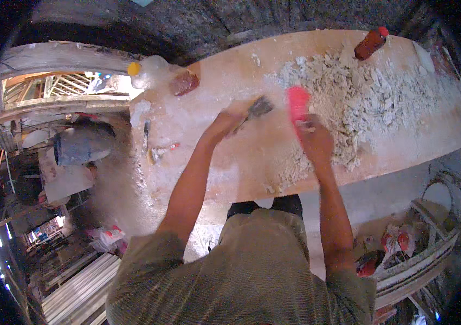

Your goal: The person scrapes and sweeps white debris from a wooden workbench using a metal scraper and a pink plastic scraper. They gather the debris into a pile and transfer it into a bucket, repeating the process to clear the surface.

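Note:
My left hand (pixel 226 124) is closed round a scraper (pixel 261 106) with a dark, widening blade that points right over the board. My right hand (pixel 318 145) is closed on a bright pink flat tool (pixel 298 103), smeared by motion, so its exact kind is unclear. Both hands are above a pale wooden board (pixel 208 168). Just right of the pink tool spreads a heap of crumbly beige-grey flakes (pixel 349 97), reaching across the board's right half.
A dark brown bottle with a red cap (pixel 370 44) lies at the far right. A clear jug with a yellow cap (pixel 152 71) and a reddish-brown block (pixel 185 82) are far left. Small tools (pixel 157 154) lie on the left. A blue drum (pixel 84 142) stands beyond.

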`<action>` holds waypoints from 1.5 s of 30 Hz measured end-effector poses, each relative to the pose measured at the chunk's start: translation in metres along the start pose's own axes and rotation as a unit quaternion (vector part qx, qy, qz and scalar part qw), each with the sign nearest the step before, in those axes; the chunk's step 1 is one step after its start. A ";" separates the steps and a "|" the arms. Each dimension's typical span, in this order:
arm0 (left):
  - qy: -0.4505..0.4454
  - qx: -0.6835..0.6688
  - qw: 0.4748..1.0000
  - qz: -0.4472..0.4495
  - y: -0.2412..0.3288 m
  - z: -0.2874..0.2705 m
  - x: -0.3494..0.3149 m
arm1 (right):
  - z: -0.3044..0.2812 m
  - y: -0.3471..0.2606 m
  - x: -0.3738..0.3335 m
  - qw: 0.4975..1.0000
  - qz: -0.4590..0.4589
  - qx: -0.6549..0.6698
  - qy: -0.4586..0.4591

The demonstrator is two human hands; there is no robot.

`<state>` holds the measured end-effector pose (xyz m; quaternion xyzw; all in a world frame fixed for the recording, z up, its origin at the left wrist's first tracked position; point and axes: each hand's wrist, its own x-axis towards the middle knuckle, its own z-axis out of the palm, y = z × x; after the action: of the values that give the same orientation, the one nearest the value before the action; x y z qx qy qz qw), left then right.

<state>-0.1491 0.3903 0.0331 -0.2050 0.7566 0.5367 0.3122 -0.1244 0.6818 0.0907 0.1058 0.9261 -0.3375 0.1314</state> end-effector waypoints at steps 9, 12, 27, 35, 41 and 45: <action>0.184 -0.246 0.940 -0.147 -0.137 -0.056 -0.193 | 0.211 -0.146 0.102 0.941 -0.294 -0.162 -0.038; 0.184 -0.243 0.940 -0.152 -0.134 -0.055 -0.207 | 0.192 -0.094 0.181 0.976 -0.131 -0.121 0.126; 0.160 -0.278 0.939 -0.127 -0.171 -0.053 -0.236 | 0.207 -0.087 0.078 0.941 -0.246 -0.222 0.073; 0.261 -0.370 0.880 -0.144 -0.219 -0.050 -0.294 | 0.125 -0.065 0.112 0.958 -0.079 -0.214 0.176; 0.213 -0.324 0.913 -0.126 -0.202 -0.042 -0.299 | 0.200 -0.126 0.187 0.882 -0.309 -0.329 0.138; 0.253 -0.335 0.896 -0.143 -0.222 -0.034 -0.331 | 0.125 -0.068 0.216 0.943 -0.093 -0.285 0.147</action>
<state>0.2242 0.2744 0.1179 -0.5326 0.5482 0.6376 0.0966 -0.3258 0.5725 -0.0286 0.0261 0.9982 -0.0513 -0.0138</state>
